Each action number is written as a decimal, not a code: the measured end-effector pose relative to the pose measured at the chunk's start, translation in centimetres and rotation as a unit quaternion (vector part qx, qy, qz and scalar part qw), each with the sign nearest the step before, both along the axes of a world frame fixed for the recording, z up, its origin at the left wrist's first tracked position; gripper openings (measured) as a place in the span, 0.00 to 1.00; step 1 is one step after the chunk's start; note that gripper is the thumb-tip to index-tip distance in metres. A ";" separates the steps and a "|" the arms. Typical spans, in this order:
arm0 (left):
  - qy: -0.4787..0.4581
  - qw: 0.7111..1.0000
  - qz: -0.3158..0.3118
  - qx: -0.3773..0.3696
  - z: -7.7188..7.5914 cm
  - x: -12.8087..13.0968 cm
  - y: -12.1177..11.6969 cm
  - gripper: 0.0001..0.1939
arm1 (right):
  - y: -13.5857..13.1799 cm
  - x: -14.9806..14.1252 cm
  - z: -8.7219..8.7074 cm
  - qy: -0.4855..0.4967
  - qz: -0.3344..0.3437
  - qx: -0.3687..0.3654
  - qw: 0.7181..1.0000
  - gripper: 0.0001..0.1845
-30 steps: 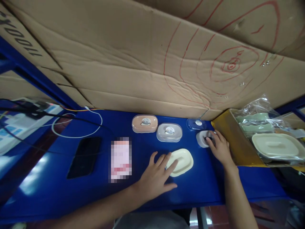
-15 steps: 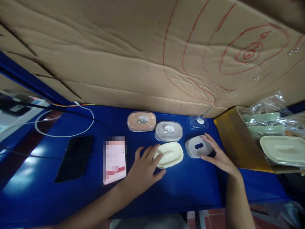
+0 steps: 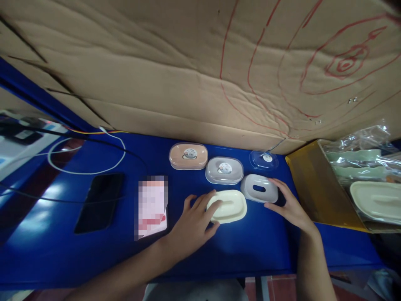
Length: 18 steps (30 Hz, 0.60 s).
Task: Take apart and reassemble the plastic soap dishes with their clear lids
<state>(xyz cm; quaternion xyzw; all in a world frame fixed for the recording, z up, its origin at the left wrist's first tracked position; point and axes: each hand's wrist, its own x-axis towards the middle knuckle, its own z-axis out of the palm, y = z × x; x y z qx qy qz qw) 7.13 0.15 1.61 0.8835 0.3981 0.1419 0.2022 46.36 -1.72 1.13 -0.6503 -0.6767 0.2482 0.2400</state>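
Note:
My left hand point(image 3: 197, 221) rests at the left end of a cream oval soap dish point(image 3: 230, 207), fingers spread. Its index finger lies over the dish's surface and its thumb is by the near edge. A grey soap dish point(image 3: 249, 190) with a dark oval slot sits just right of the cream one. My right hand point(image 3: 290, 207) curves around its right end, fingers at the far side and thumb at the near side. Behind them lie a pale grey soap dish point(image 3: 216, 172) and a peach soap dish point(image 3: 177, 158), both under clear lids with round labels.
A loose clear lid point(image 3: 255, 159) lies at the back. An opened cardboard box point(image 3: 319, 188) on the right holds cream and green pieces in plastic. Left are a lit phone point(image 3: 153, 209), a dark phone point(image 3: 98, 202) and a white cable point(image 3: 123, 156). Cardboard point(image 3: 156, 83) walls the back.
The grey soap dish has turned slightly in my right hand and sits closer to the pale grey one. My left hand stays at the cream dish. The view has shifted a little.

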 end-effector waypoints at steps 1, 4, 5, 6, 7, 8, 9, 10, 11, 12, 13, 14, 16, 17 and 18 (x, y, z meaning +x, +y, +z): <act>-0.002 1.000 0.002 -0.002 -0.1 0.0 0.0 0.25 | 0.0 0.0 0.1 0.010 0.000 0.003 1.000 0.42; -0.008 1.000 0.005 -0.006 -0.3 0.1 0.0 0.29 | -0.3 0.1 0.5 0.050 -0.008 -0.029 0.998 0.42; -0.010 1.000 0.005 -0.008 -0.4 0.1 0.0 0.30 | -0.4 0.0 0.7 0.061 -0.005 -0.042 0.997 0.43; -0.014 1.000 0.005 -0.011 -0.4 0.1 0.0 0.31 | -0.5 -0.3 0.8 0.067 0.005 -0.051 0.996 0.43; -0.017 1.000 0.004 -0.013 -0.5 0.1 0.0 0.32 | -0.5 -0.8 1.0 0.068 0.022 -0.054 0.996 0.43; -0.020 1.000 0.003 -0.016 -0.6 0.1 0.0 0.33 | -0.5 -1.5 1.0 0.065 0.046 -0.054 0.995 0.43; -0.024 1.000 0.003 -0.020 -0.6 0.1 0.0 0.34 | -0.4 -2.3 1.0 0.057 0.072 -0.048 0.995 0.43; -0.027 0.999 0.002 -0.024 -0.7 0.1 0.0 0.35 | -0.3 -3.3 1.0 0.046 0.099 -0.041 0.993 0.42; -0.029 0.999 0.001 -0.028 -0.7 0.1 0.1 0.36 | -0.2 -4.2 1.0 0.032 0.123 -0.030 0.991 0.42; -0.031 0.999 0.001 -0.030 -0.7 0.1 0.1 0.37 | 0.0 -5.2 0.9 0.017 0.139 -0.017 0.990 0.42; -0.033 0.999 0.001 -0.032 -0.7 0.1 0.1 0.37 | 0.1 -6.0 0.8 0.001 0.152 -0.007 0.988 0.43; -0.034 0.999 0.001 -0.034 -0.7 0.1 0.2 0.38 | 0.1 -6.7 0.7 -0.012 0.163 -0.001 0.987 0.44; -0.034 0.999 0.002 -0.036 -0.8 0.1 0.2 0.39 | 0.0 -7.8 0.7 -0.037 0.178 0.004 0.983 0.45; -0.033 0.999 0.000 -0.037 -0.8 0.1 0.3 0.39 | -0.1 -8.3 0.6 -0.048 0.183 0.007 0.982 0.45; -0.031 0.999 -0.002 -0.036 -0.8 0.1 0.3 0.39 | -0.3 -8.6 0.7 -0.060 0.188 0.010 0.980 0.45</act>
